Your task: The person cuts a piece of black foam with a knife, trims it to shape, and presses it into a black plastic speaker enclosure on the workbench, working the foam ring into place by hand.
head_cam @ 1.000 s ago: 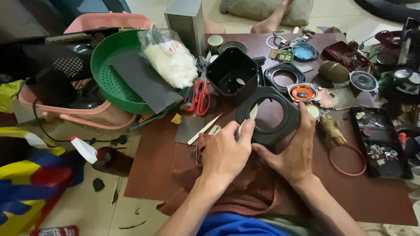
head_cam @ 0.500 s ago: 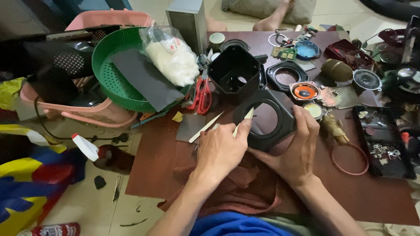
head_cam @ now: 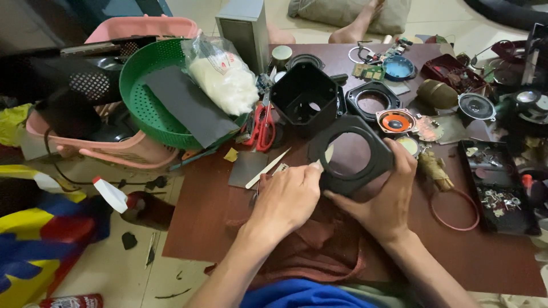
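Soft, even indoor light; sharp centre, slight wide-angle edge distortion.

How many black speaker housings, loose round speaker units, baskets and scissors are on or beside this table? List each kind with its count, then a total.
Black speaker housings: 3, the ring frame held by both hands, a box, a frame
Round speaker units: 2
Baskets: 2, green, pink
Scissors: 1
Total: 8
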